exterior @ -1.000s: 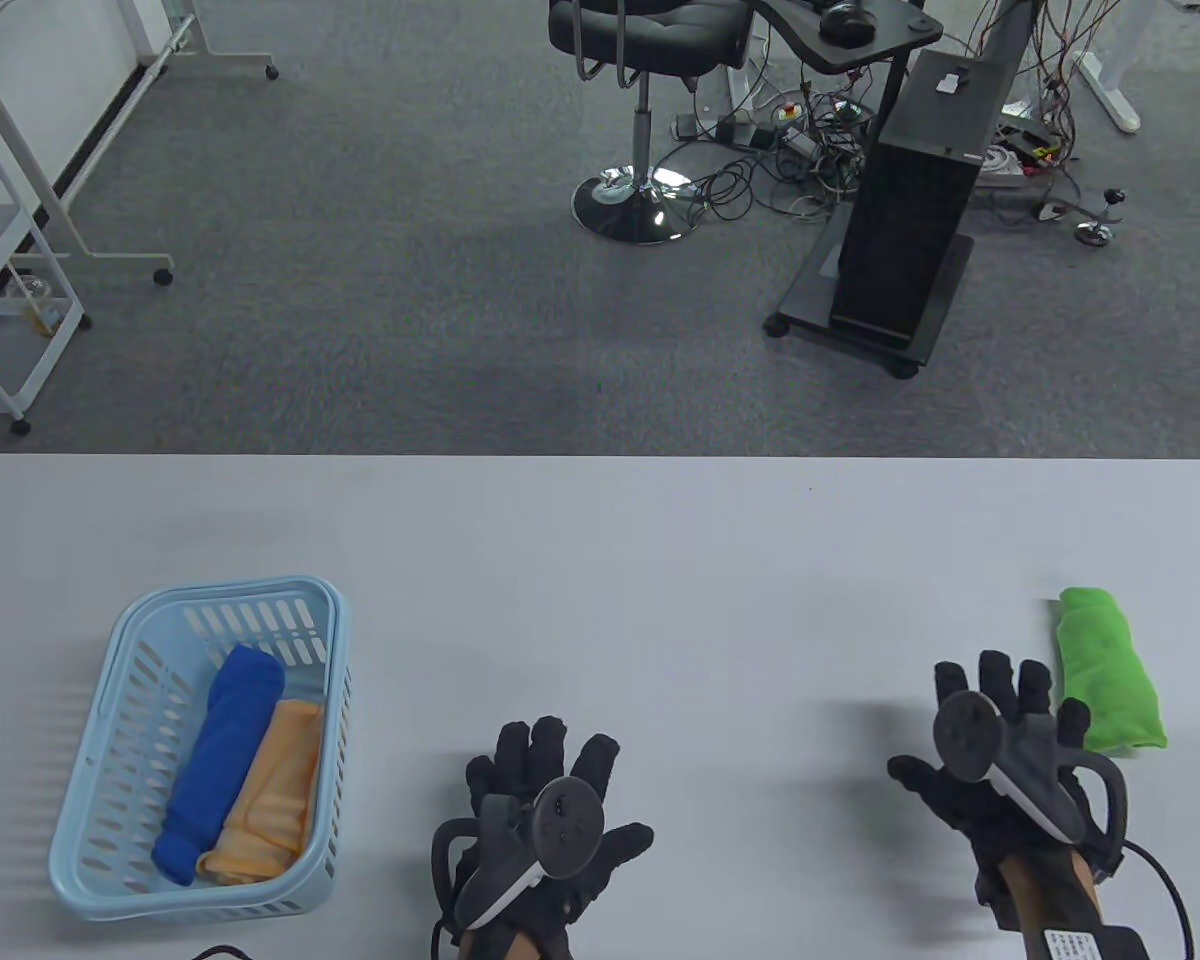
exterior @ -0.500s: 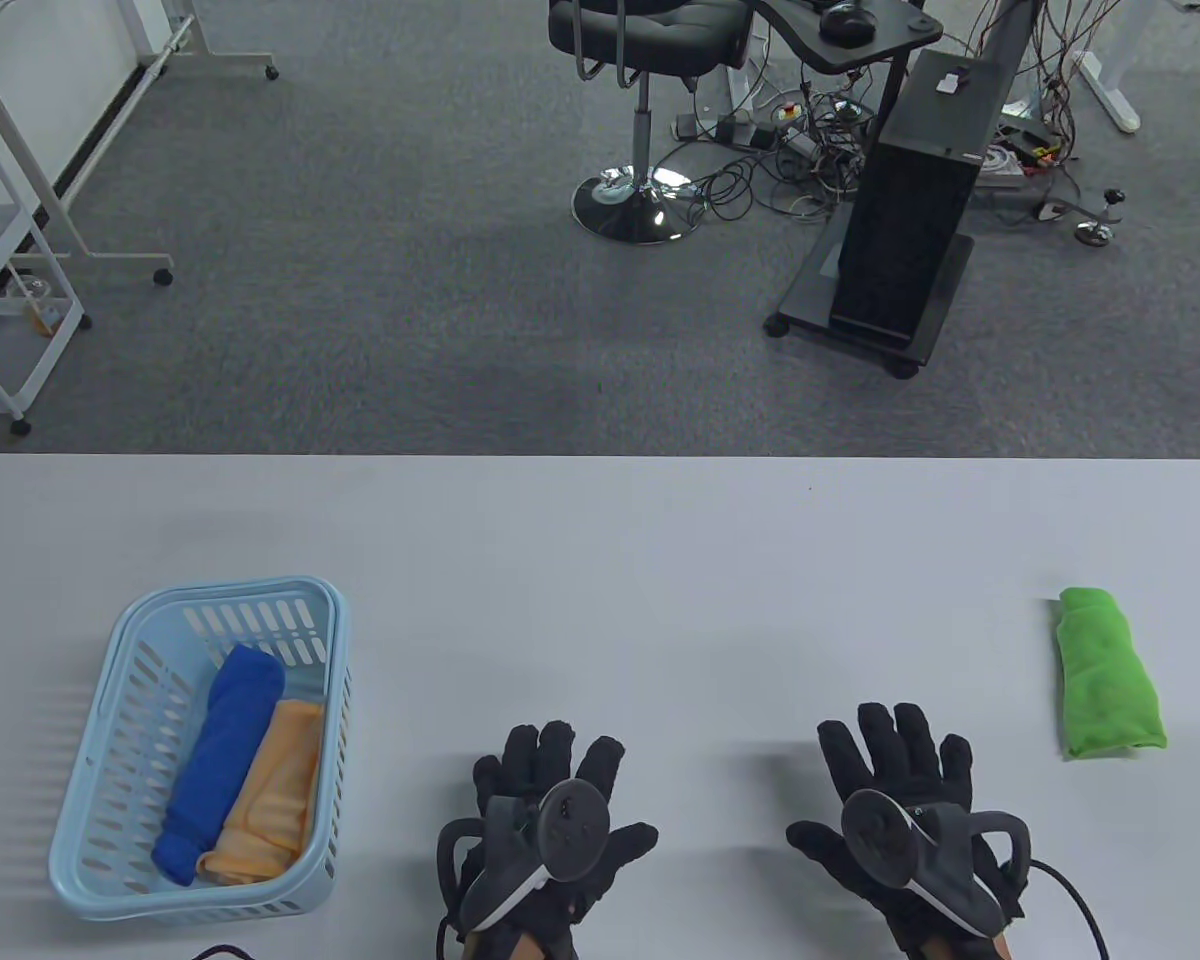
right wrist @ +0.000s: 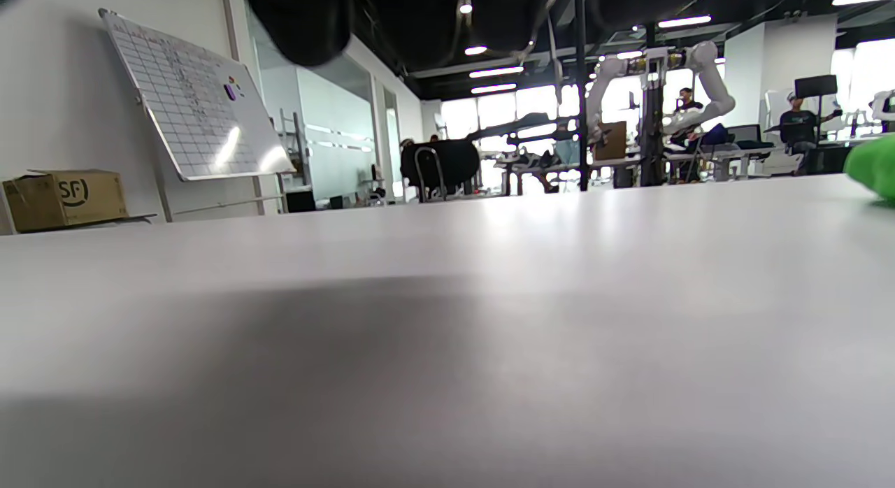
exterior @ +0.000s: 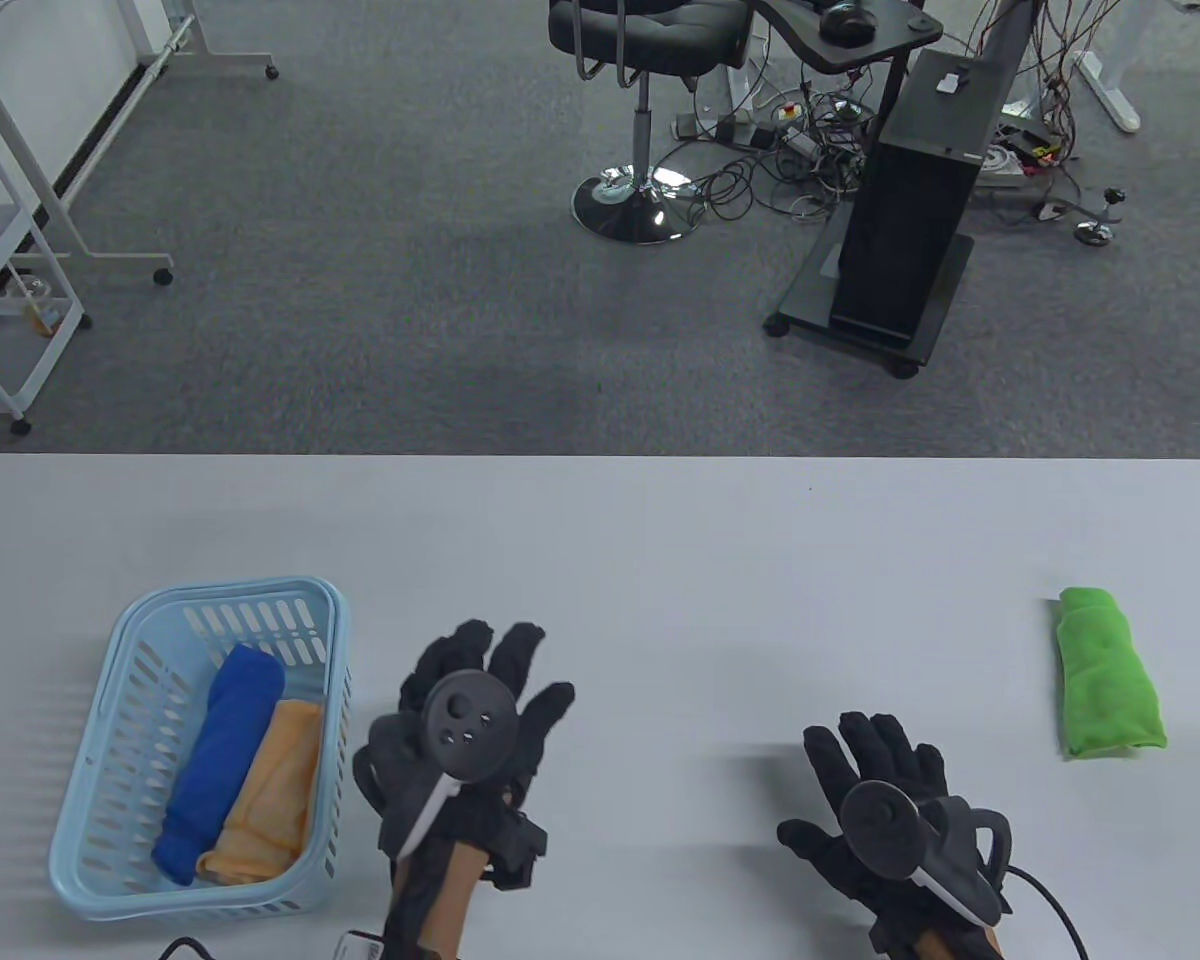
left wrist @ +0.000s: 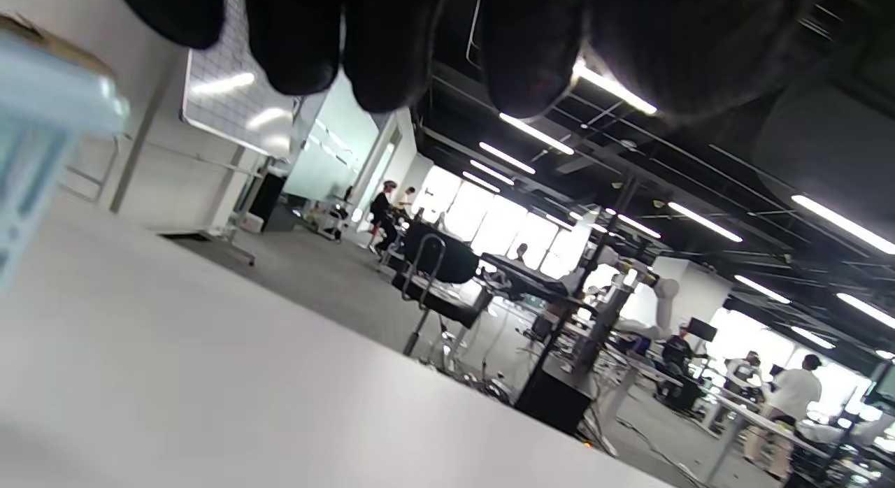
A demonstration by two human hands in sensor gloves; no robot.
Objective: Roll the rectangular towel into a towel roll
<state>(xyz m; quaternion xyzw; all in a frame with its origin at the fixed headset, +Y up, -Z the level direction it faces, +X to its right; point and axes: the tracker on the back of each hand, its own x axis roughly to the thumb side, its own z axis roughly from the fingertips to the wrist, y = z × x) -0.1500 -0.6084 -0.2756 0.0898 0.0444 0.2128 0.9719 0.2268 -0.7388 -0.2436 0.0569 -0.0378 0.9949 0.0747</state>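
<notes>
A rolled green towel (exterior: 1108, 674) lies on the white table (exterior: 660, 560) at the far right; its edge shows in the right wrist view (right wrist: 874, 166). A blue towel roll (exterior: 222, 760) and an orange towel roll (exterior: 266, 792) lie side by side in the light blue basket (exterior: 110, 650) at the left. My left hand (exterior: 480, 690) is open and empty, raised just right of the basket. My right hand (exterior: 875, 775) is open and empty, low over the table at front right, well left of the green roll.
The basket's rim shows at the left edge of the left wrist view (left wrist: 42, 124). Beyond the table's far edge are an office chair (exterior: 640, 60) and a black stand (exterior: 910, 220) with cables on the floor.
My right hand drew back from the green roll toward the front middle. My left hand lifted and moved forward and left, toward the basket.
</notes>
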